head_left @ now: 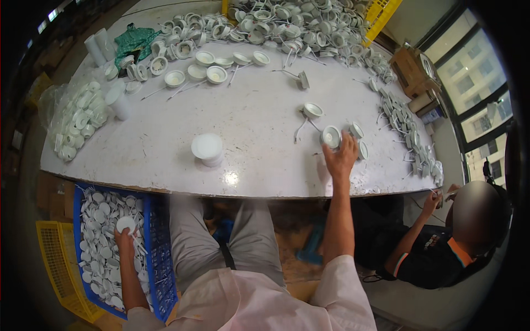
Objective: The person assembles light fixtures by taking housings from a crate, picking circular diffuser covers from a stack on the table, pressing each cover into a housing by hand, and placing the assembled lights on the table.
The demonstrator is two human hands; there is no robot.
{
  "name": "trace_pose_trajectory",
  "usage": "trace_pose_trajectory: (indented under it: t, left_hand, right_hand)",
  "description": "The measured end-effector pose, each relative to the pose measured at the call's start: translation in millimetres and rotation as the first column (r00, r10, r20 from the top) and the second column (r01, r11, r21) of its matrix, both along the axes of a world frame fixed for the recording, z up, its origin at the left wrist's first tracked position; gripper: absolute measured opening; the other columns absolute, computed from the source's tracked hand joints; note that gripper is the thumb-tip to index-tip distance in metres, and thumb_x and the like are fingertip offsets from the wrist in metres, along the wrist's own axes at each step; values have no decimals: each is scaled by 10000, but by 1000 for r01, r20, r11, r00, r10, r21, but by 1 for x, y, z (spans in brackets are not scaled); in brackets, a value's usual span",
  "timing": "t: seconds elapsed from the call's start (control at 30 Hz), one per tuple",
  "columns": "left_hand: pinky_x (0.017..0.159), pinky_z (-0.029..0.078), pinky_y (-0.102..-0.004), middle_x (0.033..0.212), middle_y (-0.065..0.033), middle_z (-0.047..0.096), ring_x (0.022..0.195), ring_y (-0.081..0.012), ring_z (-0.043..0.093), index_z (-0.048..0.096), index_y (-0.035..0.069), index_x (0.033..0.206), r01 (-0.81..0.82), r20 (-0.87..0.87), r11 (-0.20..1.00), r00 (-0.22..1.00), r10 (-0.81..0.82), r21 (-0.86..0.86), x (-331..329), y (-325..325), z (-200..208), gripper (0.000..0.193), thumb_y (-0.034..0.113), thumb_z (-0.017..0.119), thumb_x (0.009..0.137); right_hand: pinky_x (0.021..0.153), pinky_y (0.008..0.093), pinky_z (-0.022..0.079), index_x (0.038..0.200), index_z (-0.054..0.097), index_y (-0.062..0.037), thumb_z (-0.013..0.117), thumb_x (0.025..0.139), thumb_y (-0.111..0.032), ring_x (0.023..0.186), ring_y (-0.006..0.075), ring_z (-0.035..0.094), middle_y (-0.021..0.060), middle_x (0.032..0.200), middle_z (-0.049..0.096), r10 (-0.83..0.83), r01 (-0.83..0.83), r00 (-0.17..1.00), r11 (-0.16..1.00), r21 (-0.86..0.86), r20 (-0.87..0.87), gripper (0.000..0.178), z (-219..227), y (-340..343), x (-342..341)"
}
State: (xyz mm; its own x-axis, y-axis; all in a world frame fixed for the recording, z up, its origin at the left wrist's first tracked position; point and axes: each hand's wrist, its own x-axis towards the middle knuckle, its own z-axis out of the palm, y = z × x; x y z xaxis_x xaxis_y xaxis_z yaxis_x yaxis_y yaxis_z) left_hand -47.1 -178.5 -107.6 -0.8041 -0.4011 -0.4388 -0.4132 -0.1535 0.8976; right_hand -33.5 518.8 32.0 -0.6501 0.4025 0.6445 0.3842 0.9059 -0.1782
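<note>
Pinching a white disc (pixel 126 222) over the blue crate (pixel 159 248), lower left, the left hand (pixel 125 236) is clamped on its edge; right of centre, the right hand (pixel 342 148) curves around one round fitting (pixel 331 135) on the desk (pixel 259 127), grip unclear; both pieces are probably light, stiff, smooth, best held by the rim; three loose fittings (pixel 312 110) lie near the right hand; the crate's pieces defy counting.

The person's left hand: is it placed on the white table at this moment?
No, the left hand holds a white disc over the blue crate, which contains many white parts.
</note>
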Motion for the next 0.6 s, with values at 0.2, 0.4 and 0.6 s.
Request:
trace_pose_trajectory:
  t: [0.2,0.4,0.6]
  left_hand:
    - [818,508,-404,1168,-188,513,985,-336,597,380,5,1281,-123,77,992,990,122,6,21,-183,-78,530,83,589,800]
    - [882,464,-361,1104,-130,611,1009,-276,597,531,-19,1188,1,-39,335,993,-114,-942,32,-185,-90,371,153,588,864]
    - [819,503,-280,1053,-123,665,979,-185,639,633,0,993,590,-238,609,586,-775,-531,38,166,71,167,-7,609,828]
  right_hand:
    - [1091,492,211,1350,433,-87,747,683,-393,1330,342,310,169,1351,459,-53,148,849,979,-139,526,798,20,17,-25]
    - [1033,452,314,1304,467,-62,768,673,-285,1220,354,427,187,1269,501,71,-39,947,994,-106,315,733,25,-23,-11]
    - [951,440,403,1261,472,14,762,686,-212,1125,371,476,207,1226,503,97,-86,985,993,-85,141,682,5,-69,24]
